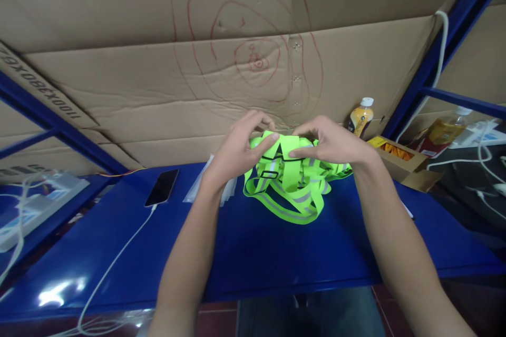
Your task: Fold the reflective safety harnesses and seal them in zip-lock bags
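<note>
Strap bundle (290, 184): neon yellow-green webbing, grey reflective stripe down middle, black slider buckles; loops tangled in loose heap on blue surface (253, 253), top part lifted.
My left hand (237, 152): grip clamped on bundle's upper left strap, thumb over.
My right hand (332, 145): grip pinched on flat strap section at top centre.
Cardboard box (407, 166) open at right rear; orange packets inside.
Phone (162, 187) on cable, left of bundle.
</note>
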